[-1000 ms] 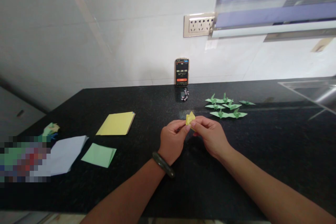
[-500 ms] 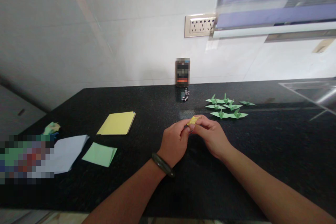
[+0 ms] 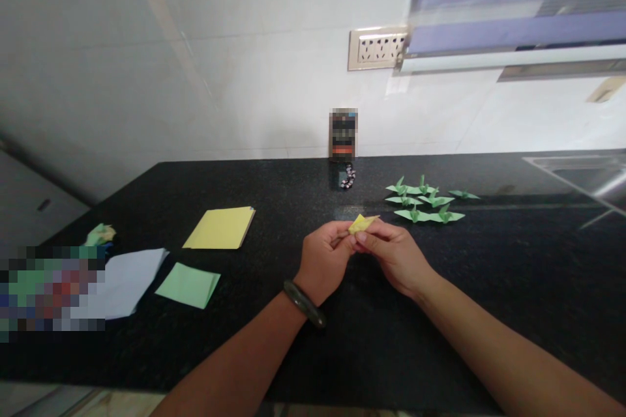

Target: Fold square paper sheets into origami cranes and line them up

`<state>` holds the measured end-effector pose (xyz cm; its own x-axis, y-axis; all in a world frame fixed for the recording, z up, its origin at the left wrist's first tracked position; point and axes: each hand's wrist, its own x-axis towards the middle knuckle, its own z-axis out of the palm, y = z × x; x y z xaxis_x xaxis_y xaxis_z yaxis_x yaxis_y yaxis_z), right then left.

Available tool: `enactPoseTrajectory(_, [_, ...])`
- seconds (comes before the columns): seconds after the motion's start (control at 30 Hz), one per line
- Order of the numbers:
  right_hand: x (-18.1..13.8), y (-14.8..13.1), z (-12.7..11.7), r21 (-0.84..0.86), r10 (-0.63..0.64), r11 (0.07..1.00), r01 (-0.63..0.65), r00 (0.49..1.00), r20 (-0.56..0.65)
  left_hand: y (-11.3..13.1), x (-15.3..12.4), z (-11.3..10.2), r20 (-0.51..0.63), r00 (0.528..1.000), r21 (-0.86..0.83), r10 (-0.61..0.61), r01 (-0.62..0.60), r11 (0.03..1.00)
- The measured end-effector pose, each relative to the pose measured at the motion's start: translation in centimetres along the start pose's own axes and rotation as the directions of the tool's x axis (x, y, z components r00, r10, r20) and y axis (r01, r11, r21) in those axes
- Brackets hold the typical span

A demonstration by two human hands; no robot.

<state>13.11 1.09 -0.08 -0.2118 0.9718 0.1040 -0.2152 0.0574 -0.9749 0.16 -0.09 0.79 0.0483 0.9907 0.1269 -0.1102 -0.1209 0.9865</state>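
Note:
A small piece of folded yellow paper (image 3: pixel 360 224) is pinched between both hands above the dark countertop. My left hand (image 3: pixel 328 254), with a dark bangle at the wrist, is closed on its left side. My right hand (image 3: pixel 394 251) grips it from the right, thumb pressed on the near face. The paper's lower edge is covered by the thumbs, while a pointed corner shows above them. Several green paper cranes (image 3: pixel 423 201) stand beyond my right hand. A stack of yellow paper sheets (image 3: pixel 220 228) lies to the left of my left hand.
Green paper sheets (image 3: pixel 188 285) and white sheets (image 3: pixel 132 280) lie at the left, beside a crumpled green-yellow paper (image 3: pixel 100 234). A blurred phone-like object (image 3: pixel 343 135) with a beaded strap (image 3: pixel 348 176) leans on the wall. A metal sink edge (image 3: pixel 562 172) is at far right.
More of the yellow paper shows now, with a pointed corner standing above the fingers. My fingers have shifted slightly around it. The whole view has moved a little.

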Motion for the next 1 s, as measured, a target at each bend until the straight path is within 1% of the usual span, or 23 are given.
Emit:
enactPoseTrajectory(0.17, [0.07,-0.09,0.21,0.024,-0.005,1.000,0.006,0.999,-0.037,0.25,0.02,0.02,-0.005,1.000,0.017,-0.011,0.011,1.000])
enactPoseTrajectory(0.3, [0.14,-0.04,0.19,0.033,-0.009,0.999,0.010,0.999,-0.038,0.17,0.01,-0.03,-0.004,1.000,0.022,-0.015,0.015,1.000])
enactPoseTrajectory(0.4, [0.21,0.06,0.01,-0.019,-0.070,0.997,0.069,0.996,-0.056,0.06,0.00,0.03,-0.012,0.999,0.013,-0.050,0.050,0.999])
enactPoseTrajectory(0.5, [0.31,0.09,-0.14,-0.099,-0.139,0.987,0.129,0.985,-0.100,0.04,0.00,0.11,-0.014,0.996,-0.004,-0.086,0.086,0.996])
enactPoseTrajectory(0.63, [0.45,-0.01,-0.13,-0.108,-0.195,0.978,0.178,0.965,-0.177,0.08,-0.01,0.07,0.023,0.994,-0.022,-0.111,0.112,0.993])
enactPoseTrajectory(0.77, [0.49,-0.16,0.08,-0.070,-0.192,0.981,0.182,0.966,-0.171,0.12,0.03,-0.08,0.034,0.994,0.017,-0.104,0.103,0.995])
enactPoseTrajectory(0.93, [0.37,-0.25,0.24,-0.038,-0.171,0.985,0.167,0.972,-0.159,0.44,0.07,-0.14,-0.057,0.991,0.107,-0.122,0.128,0.986])
enactPoseTrajectory(1.0, [0.32,-0.22,0.17,-0.069,-0.133,0.990,0.124,0.982,-0.135,0.58,0.07,-0.14,-0.072,0.991,0.102,-0.114,0.121,0.987])
